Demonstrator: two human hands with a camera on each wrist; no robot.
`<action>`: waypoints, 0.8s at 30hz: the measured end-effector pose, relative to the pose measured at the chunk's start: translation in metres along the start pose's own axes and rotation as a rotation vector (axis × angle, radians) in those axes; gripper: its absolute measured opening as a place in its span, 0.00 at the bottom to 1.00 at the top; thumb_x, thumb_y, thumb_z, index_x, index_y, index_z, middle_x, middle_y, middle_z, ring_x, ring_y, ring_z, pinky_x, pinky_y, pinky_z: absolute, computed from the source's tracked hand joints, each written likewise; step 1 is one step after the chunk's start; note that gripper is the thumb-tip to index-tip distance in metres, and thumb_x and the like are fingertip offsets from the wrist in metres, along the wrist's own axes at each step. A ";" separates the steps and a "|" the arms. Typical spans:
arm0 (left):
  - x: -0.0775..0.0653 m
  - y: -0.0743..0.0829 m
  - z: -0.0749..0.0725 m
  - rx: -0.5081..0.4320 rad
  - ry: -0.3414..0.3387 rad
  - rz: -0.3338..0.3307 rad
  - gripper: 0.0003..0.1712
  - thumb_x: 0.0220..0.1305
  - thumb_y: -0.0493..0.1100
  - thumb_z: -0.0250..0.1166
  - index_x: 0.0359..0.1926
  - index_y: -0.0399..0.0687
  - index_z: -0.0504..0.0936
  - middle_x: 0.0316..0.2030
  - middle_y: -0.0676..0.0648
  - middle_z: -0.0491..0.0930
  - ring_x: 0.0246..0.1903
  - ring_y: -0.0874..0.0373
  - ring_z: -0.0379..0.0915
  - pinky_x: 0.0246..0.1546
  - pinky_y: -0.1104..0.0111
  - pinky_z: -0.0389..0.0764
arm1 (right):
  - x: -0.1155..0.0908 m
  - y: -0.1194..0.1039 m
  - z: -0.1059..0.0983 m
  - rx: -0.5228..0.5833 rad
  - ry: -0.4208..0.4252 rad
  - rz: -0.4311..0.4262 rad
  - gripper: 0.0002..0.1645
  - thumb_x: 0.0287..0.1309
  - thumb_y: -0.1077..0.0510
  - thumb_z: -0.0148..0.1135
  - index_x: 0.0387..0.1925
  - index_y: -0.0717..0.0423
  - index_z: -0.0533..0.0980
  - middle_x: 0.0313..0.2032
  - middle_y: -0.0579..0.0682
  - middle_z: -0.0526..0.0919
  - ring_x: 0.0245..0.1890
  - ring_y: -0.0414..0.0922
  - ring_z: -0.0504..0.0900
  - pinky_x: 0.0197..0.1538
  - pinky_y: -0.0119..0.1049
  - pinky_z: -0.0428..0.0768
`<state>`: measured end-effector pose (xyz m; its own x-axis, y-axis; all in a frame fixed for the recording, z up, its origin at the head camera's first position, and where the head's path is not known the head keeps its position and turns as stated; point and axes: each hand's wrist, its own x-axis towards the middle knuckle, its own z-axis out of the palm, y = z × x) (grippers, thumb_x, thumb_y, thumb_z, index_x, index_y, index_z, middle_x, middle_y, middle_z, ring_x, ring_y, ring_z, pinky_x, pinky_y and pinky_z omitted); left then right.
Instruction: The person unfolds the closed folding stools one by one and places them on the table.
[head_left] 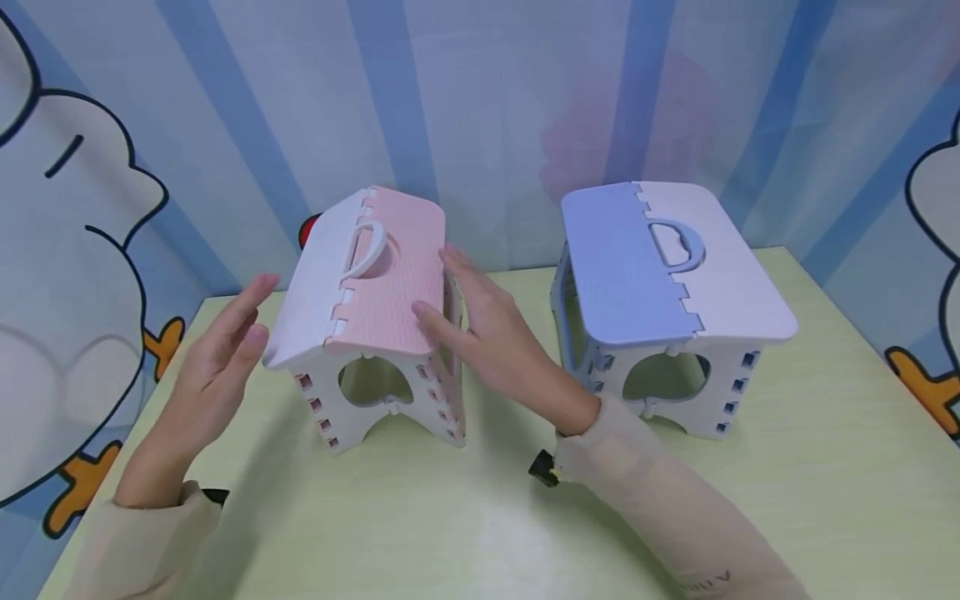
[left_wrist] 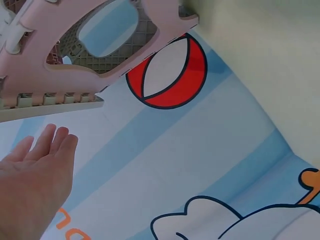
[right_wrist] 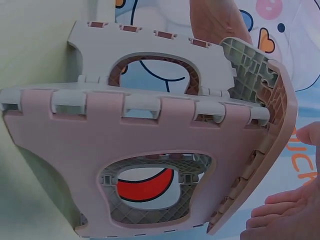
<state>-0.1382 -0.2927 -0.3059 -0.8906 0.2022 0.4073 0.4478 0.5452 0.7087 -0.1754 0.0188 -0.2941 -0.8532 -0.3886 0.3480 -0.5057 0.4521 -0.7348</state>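
Note:
A pink and white folding step stool (head_left: pixel 390 304) stands on the table at the left, its two-part top peaked along the middle seam. A white handle (head_left: pixel 371 250) sticks up at that seam. My left hand (head_left: pixel 213 375) is held with straight fingers just left of the white half, apart from it. My right hand (head_left: pixel 495 333) has its fingers extended along the outer edge of the pink half. In the right wrist view that hand (right_wrist: pixel 287 215) shows beside the edge of the pink panel (right_wrist: pixel 255 170). Neither hand grips anything.
A second folding stool (head_left: pixel 675 275), blue and white, stands to the right with its top nearly flat. The pale green table (head_left: pixel 465 517) runs back to a blue striped cloth (head_left: pixel 480 125) with cartoon figures. A small black object (head_left: pixel 543 468) shows at the right cuff.

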 end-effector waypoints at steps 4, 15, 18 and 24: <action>0.007 0.004 0.000 0.021 -0.032 0.006 0.32 0.78 0.40 0.49 0.79 0.56 0.53 0.76 0.51 0.53 0.75 0.56 0.45 0.73 0.60 0.51 | 0.006 -0.005 -0.001 -0.010 -0.042 0.015 0.50 0.69 0.34 0.52 0.79 0.55 0.48 0.78 0.49 0.47 0.76 0.38 0.42 0.75 0.44 0.51; 0.031 0.015 -0.005 0.063 -0.171 0.034 0.34 0.77 0.45 0.52 0.79 0.62 0.52 0.78 0.52 0.48 0.76 0.52 0.42 0.68 0.34 0.45 | 0.028 -0.005 -0.002 -0.081 -0.132 -0.014 0.55 0.66 0.31 0.54 0.80 0.52 0.41 0.78 0.49 0.43 0.77 0.41 0.40 0.75 0.45 0.50; 0.037 0.015 -0.006 0.060 -0.219 0.022 0.37 0.76 0.44 0.54 0.79 0.64 0.51 0.78 0.52 0.45 0.76 0.48 0.41 0.66 0.32 0.46 | 0.034 -0.004 -0.001 -0.103 -0.142 -0.018 0.57 0.65 0.29 0.53 0.80 0.52 0.41 0.78 0.48 0.43 0.77 0.42 0.40 0.75 0.45 0.48; 0.044 0.014 -0.002 0.050 -0.289 0.025 0.39 0.76 0.44 0.54 0.80 0.63 0.48 0.79 0.50 0.42 0.76 0.46 0.38 0.66 0.32 0.48 | 0.043 -0.006 0.001 -0.190 -0.161 -0.063 0.60 0.63 0.26 0.52 0.79 0.57 0.42 0.78 0.51 0.43 0.77 0.40 0.36 0.74 0.33 0.37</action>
<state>-0.1707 -0.2778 -0.2766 -0.8682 0.4355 0.2380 0.4717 0.5748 0.6687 -0.2089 -0.0015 -0.2758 -0.7955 -0.5366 0.2814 -0.5852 0.5599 -0.5866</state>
